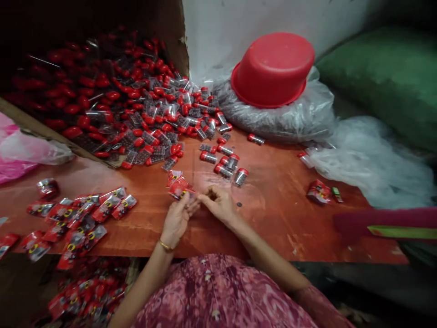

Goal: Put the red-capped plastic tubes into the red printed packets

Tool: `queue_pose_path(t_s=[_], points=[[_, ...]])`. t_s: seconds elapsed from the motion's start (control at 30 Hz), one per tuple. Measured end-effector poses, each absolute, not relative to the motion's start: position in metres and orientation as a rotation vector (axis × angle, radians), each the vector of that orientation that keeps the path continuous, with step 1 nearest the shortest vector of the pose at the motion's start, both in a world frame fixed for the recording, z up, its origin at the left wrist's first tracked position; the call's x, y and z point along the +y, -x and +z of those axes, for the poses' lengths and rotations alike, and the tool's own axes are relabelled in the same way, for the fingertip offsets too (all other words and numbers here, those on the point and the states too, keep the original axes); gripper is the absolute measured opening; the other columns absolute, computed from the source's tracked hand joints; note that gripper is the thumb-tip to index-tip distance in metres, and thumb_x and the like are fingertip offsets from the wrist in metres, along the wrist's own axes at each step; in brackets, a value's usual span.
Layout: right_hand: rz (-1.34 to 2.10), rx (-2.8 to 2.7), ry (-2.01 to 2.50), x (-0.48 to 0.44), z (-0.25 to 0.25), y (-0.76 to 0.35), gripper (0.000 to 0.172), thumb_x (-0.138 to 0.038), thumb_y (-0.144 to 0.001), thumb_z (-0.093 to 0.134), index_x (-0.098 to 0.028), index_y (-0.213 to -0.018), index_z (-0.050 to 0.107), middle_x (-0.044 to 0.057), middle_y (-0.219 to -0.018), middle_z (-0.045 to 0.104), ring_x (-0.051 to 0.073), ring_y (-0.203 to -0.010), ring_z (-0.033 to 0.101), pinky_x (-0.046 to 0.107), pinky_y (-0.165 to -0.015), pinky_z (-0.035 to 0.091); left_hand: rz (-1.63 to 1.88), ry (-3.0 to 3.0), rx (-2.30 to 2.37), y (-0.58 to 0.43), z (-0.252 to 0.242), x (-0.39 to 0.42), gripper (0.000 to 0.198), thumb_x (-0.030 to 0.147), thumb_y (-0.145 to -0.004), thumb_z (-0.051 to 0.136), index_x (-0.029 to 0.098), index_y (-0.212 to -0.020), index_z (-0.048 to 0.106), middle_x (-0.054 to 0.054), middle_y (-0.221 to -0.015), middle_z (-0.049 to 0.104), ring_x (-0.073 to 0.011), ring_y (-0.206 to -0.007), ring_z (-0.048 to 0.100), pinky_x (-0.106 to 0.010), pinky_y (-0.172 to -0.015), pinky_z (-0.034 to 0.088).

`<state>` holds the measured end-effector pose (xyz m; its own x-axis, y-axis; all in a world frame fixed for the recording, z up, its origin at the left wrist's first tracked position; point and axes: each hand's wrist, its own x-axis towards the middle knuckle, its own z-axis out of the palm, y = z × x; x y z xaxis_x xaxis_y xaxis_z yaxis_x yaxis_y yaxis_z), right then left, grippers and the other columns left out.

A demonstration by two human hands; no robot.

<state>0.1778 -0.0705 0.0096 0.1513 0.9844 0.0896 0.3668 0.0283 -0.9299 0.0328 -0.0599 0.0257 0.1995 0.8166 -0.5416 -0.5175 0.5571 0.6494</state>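
Observation:
Above the middle of the table, my left hand (176, 219) is closed on a small red printed packet (179, 187) with a clear end. My right hand (219, 206) is beside it, thumb and fingers pinched together near the packet's clear end. What lies in that pinch is too small and blurred to make out. Another red sachet (174, 176) shows just beyond the held one. Past my hands lie several small clear containers (224, 171) with red caps and dark contents; one container (241, 176) stands nearest my right hand.
A large heap of red-capped containers (150, 118) spills from a cardboard box (41, 127) at the back left. Red packets (82, 214) lie piled on the left. A red tub (273, 68) sits upside down on a filled plastic bag (266, 123). Clear plastic (368, 159) covers the right side.

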Motion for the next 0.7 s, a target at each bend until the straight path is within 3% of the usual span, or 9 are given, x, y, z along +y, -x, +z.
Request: queue_pose_path(t_s=[0.13, 0.23, 0.3, 0.37, 0.43, 0.57, 0.7], points=[[0.14, -1.489, 1.97, -0.068, 0.004, -0.235, 0.036, -0.045, -0.084, 0.045, -0.016, -0.098, 0.062, 0.014, -0.1, 0.063, 0.026, -0.09, 0.053, 0.04, -0.079, 0.043, 1.419, -0.24, 1.167, 0.029, 0.023, -0.044, 0.03, 0.049, -0.08, 0.054, 0.023, -0.069, 0.063, 0.001, -0.08, 0.072, -0.011, -0.087, 0.065, -0.022, -0.08, 0.048], [-0.022, -1.608, 2.136, -0.069, -0.008, -0.266, 0.041, -0.042, -0.084, 0.046, -0.015, -0.113, 0.058, 0.017, -0.113, 0.057, 0.03, -0.098, 0.05, 0.044, -0.082, 0.042, 1.686, -0.266, 1.226, 0.054, 0.022, -0.042, 0.043, 0.062, -0.079, 0.043, 0.026, -0.073, 0.065, 0.001, -0.092, 0.072, -0.0113, -0.102, 0.06, -0.021, -0.085, 0.046], [-0.024, -1.741, 2.081, -0.073, -0.016, -0.271, 0.04, -0.035, -0.085, 0.043, -0.015, -0.117, 0.055, 0.015, -0.116, 0.056, 0.029, -0.101, 0.049, 0.043, -0.085, 0.042, 1.593, -0.372, 1.3, 0.047, 0.022, -0.044, 0.044, 0.064, -0.072, 0.05, 0.024, -0.079, 0.067, -0.003, -0.094, 0.071, -0.0159, -0.101, 0.061, -0.026, -0.086, 0.046], [-0.04, -1.802, 2.013, -0.079, -0.021, -0.266, 0.039, -0.031, -0.085, 0.042, -0.016, -0.119, 0.053, 0.015, -0.12, 0.055, 0.029, -0.108, 0.048, 0.044, -0.089, 0.04, 1.364, -0.636, 1.417, 0.026, 0.02, -0.046, 0.04, 0.054, -0.066, 0.064, 0.023, -0.09, 0.067, -0.005, -0.094, 0.071, -0.0206, -0.099, 0.062, -0.034, -0.09, 0.045], [-0.079, -1.788, 1.994, -0.086, -0.024, -0.257, 0.039, -0.032, -0.084, 0.043, -0.015, -0.117, 0.054, 0.016, -0.124, 0.052, 0.03, -0.116, 0.043, 0.046, -0.093, 0.038, 1.136, -1.124, 1.529, 0.004, 0.016, -0.044, 0.036, 0.042, -0.065, 0.069, 0.023, -0.095, 0.069, -0.007, -0.106, 0.068, -0.0254, -0.111, 0.056, -0.04, -0.099, 0.037], [-0.109, -1.738, 1.956, -0.095, -0.025, -0.244, 0.039, -0.039, -0.084, 0.044, -0.014, -0.111, 0.058, 0.018, -0.128, 0.049, 0.032, -0.123, 0.04, 0.047, -0.095, 0.037, 0.774, -1.874, 1.688, -0.012, 0.003, -0.031, 0.022, 0.032, -0.071, 0.064, 0.027, -0.091, 0.072, -0.006, -0.131, 0.054, -0.0333, -0.133, 0.03, -0.053, -0.109, 0.013], [-0.062, -1.734, 1.876, -0.096, -0.016, -0.233, 0.031, -0.035, -0.085, 0.044, -0.018, -0.103, 0.062, 0.014, -0.125, 0.054, 0.029, -0.123, 0.042, 0.046, -0.097, 0.036, 0.627, -2.052, 1.756, -0.009, -0.006, -0.023, 0.024, 0.031, -0.078, 0.055, 0.027, -0.093, 0.072, -0.008, -0.13, 0.055, -0.0349, -0.132, 0.031, -0.055, -0.108, 0.013]])
